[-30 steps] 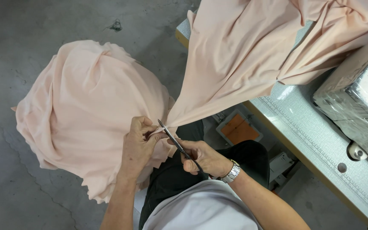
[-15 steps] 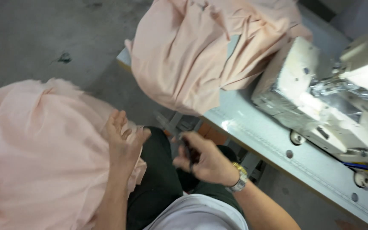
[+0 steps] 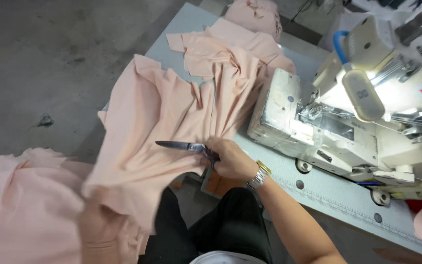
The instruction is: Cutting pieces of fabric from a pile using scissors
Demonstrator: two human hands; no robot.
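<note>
The peach cloth (image 3: 172, 122) is soft and thin, matt, with many folds. The scissors (image 3: 184, 145) in the right hand (image 3: 230, 159) are dark metal with a dull shine. The watch (image 3: 259, 175) on that wrist is shiny metal, silver and gold. The sewing machine (image 3: 367, 112) is hard and cream, smooth and a bit glossy, with bright metal parts. The tabletop (image 3: 338, 200) is smooth, pale grey and matt. The floor (image 3: 50, 58) is rough grey concrete. The left hand (image 3: 101, 230) grips the soft cloth.

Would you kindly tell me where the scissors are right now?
The scissors are in the right hand, mid-frame, blades pointing left across the peach fabric beside the sewing machine.
</note>
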